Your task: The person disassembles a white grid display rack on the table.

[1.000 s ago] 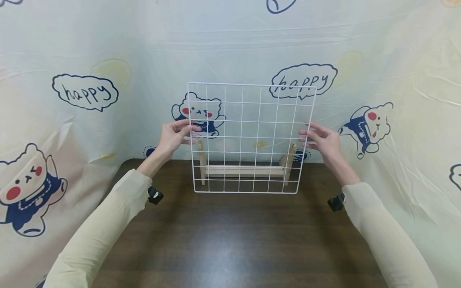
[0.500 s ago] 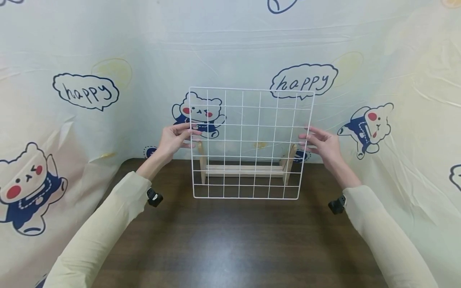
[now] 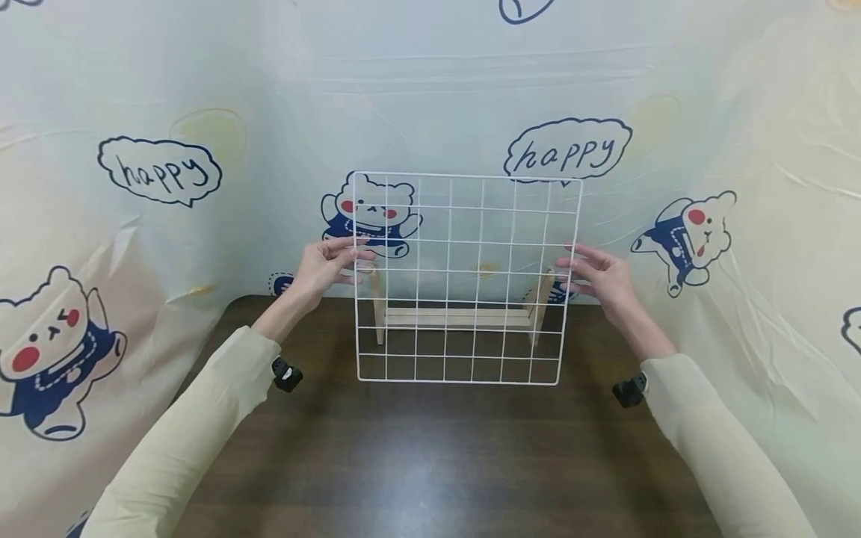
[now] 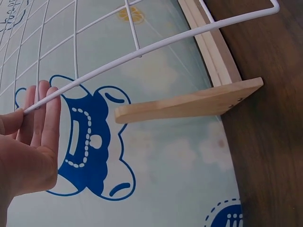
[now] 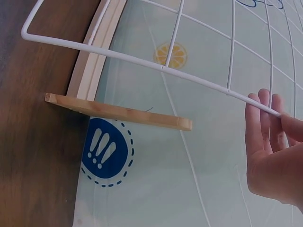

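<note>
A white wire grid panel (image 3: 464, 301) stands nearly upright in the air over the table, held by both hands. My left hand (image 3: 324, 267) pinches its left edge rod between thumb and fingers; the left wrist view shows the thumb on the near side of the white rod (image 4: 118, 61). On the opposite edge, my right hand (image 3: 602, 275) pinches the rod the same way, fingertips behind the mesh. Seen through the grid is a wooden stand (image 3: 457, 320) with two side pieces joined by a low crossbar. In both wrist views the grid's lower corner is apart from the wooden side pieces.
The dark brown table (image 3: 430, 456) extends in front of the stand. Behind it hangs a pale printed cloth (image 3: 430, 90) with bears and lettering, which also covers both sides. A small black camera (image 3: 287, 374) sits on the left wrist, another black camera (image 3: 630, 391) on the right.
Both hands have lowered the grid panel a little, and its top edge looks slightly narrower. The wooden stand has stayed where it was.
</note>
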The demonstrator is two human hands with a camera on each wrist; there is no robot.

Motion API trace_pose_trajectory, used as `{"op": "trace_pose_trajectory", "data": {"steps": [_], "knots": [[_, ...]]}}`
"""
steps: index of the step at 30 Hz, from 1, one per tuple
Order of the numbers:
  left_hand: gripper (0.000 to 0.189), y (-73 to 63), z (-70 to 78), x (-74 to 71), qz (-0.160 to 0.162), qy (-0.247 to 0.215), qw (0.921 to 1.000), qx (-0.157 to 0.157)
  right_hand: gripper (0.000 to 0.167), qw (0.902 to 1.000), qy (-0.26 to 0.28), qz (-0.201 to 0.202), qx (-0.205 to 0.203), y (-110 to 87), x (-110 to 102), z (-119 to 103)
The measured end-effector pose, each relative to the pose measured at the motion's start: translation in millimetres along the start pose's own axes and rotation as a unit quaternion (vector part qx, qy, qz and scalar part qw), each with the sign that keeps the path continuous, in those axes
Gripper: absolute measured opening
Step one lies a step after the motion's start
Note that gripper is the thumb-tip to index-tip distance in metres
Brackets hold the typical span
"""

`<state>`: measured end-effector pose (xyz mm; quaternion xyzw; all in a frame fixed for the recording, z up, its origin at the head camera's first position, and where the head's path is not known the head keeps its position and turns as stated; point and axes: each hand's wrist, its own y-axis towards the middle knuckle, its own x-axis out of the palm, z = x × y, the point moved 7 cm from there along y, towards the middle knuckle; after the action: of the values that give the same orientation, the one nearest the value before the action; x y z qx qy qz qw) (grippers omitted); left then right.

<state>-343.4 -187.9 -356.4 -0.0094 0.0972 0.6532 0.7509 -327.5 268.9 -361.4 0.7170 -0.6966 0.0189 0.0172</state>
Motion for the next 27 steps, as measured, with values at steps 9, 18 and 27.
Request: {"op": "trace_pose_trajectory", "data": {"steps": [9,18,27], "knots": [[0.035,-6.0,-6.3,1.3,0.002,-0.005,0.9999,-0.012,0.049,0.9999,-0.004,-0.008,0.014,-2.0,2,6],[0.036,-8.5,-12.7,5.5,-0.020,-0.022,0.9994,-0.018,0.048,0.9988,0.031,-0.022,0.033,-5.9,0,16],[0.041,-11.7,-19.6,7.6,-0.027,-0.022,0.9992,-0.019,0.041,0.9977,0.041,-0.027,0.046,-8.6,0,20]]}}
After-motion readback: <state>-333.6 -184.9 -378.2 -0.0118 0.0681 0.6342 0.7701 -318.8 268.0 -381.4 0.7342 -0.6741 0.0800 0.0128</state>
